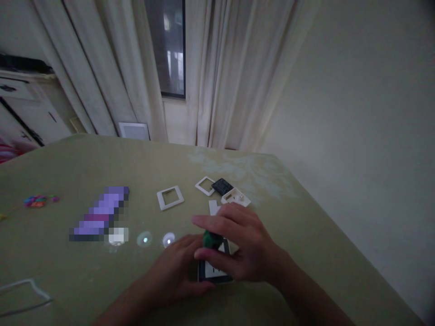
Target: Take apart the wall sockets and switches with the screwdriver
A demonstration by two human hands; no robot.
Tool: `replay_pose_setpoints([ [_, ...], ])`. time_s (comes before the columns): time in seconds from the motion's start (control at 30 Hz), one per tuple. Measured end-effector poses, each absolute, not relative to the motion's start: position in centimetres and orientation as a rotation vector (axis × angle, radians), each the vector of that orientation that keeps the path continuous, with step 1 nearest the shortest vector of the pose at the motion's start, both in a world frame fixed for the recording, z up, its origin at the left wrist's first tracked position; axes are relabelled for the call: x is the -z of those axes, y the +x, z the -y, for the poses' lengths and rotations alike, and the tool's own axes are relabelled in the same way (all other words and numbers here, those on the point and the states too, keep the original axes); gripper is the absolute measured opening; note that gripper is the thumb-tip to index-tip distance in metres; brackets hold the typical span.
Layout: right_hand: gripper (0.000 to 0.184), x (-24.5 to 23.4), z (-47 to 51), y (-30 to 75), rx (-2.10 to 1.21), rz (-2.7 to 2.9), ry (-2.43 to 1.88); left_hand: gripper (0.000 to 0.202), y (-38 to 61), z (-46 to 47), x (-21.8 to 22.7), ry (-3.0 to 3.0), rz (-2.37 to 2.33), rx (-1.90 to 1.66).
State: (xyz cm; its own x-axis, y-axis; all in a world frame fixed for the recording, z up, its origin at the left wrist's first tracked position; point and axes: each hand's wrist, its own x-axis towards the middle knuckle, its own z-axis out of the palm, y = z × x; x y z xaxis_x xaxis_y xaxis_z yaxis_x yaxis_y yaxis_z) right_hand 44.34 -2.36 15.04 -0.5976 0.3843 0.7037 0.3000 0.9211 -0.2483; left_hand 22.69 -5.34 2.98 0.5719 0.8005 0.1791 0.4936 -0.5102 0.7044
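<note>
Low in the middle lies a small square device (220, 277), with a dark border and a pale face, partly covered by my hands. My left hand (175, 267) grips it from the left, its thumb along the near edge and its fingers curled by the far left corner. Above the device, my right hand (243, 240) is closed between thumb and fingers on a dark green, rounded handle (211, 240), like a screwdriver's. The handle's lower end is hidden, so I cannot tell whether it touches the device.
Beyond my hands lie a white square frame (170, 198), a second white frame (205, 186), a dark circuit board (222, 186) and an open white housing (235, 197). A blurred-out purple phone-like slab (102, 213) and small colourful pieces (36, 201) lie left on the green tablecloth (136, 167).
</note>
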Motion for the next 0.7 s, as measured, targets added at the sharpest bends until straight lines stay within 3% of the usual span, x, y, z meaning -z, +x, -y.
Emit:
replay_pose_setpoints([
  [0.1, 0.027, -14.8, 2.3, 44.1, 0.122, 2.183, -0.47, 0.045, 22.8, 5.3, -3.0, 2.207, -1.016, -0.659],
  [0.23, 0.045, -14.5, 2.1, 44.1, -0.201, 2.309, -0.456, 0.053, 22.8, 5.2, -3.0, 2.197, -1.072, -0.645],
  [0.43, 0.024, -14.5, 2.0, 44.4, 0.203, 2.206, -0.571, 0.056, 22.7, 5.3, -2.7, 2.221, -1.074, -0.648],
  [0.53, 0.042, -15.2, 2.4, 44.4, -0.126, 2.323, -0.537, 0.058, 22.8, 5.3, -2.7, 2.214, -1.071, -0.654],
  [0.6, 0.043, -15.2, 2.6, 44.3, -0.249, 2.313, -0.468, 0.056, 22.9, 5.3, -2.9, 2.209, -1.064, -0.66],
  [0.7, 0.029, -14.6, 2.8, 44.1, 0.102, 2.208, -0.436, 0.056, 23.0, 5.4, -2.9, 2.223, -1.071, -0.682],
])
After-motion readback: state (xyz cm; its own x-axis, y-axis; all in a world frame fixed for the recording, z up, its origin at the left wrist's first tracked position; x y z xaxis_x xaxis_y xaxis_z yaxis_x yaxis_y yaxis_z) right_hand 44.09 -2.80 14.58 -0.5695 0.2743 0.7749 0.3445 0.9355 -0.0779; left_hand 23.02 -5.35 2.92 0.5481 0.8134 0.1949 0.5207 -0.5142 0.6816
